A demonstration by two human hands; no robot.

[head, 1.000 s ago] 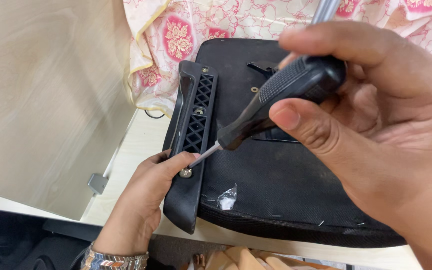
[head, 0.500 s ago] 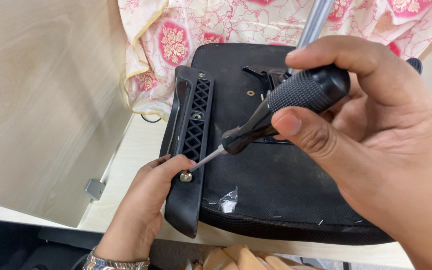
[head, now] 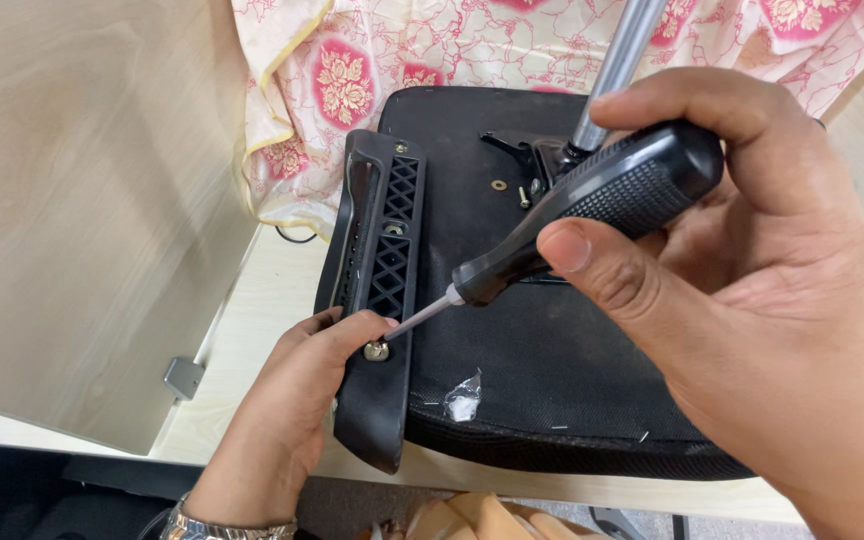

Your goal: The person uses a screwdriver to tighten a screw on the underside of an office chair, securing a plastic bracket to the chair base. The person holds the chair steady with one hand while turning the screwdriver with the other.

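Note:
My right hand (head: pixel 752 310) grips a black-handled screwdriver (head: pixel 592 205). Its metal tip rests on a silver screw (head: pixel 376 350) in a black plastic armrest bracket (head: pixel 377 300). The bracket lies along the left edge of an upturned black chair seat (head: pixel 542 360). My left hand (head: pixel 292 400) holds the bracket's lower part, with fingertips beside the screw. A watch shows on that wrist.
The seat lies on a light wooden tabletop (head: pixel 252 340), with a wooden panel (head: pixel 82 200) to the left. A pink floral cloth (head: pixel 432 60) hangs behind the seat. A chrome chair post (head: pixel 617 70) rises from the seat's centre. A scrap of clear plastic (head: pixel 462 395) lies on the seat.
The view has shifted slightly, and the screwdriver handle has dropped a little and tilted. The tip stays on the screw, and my left hand keeps its hold.

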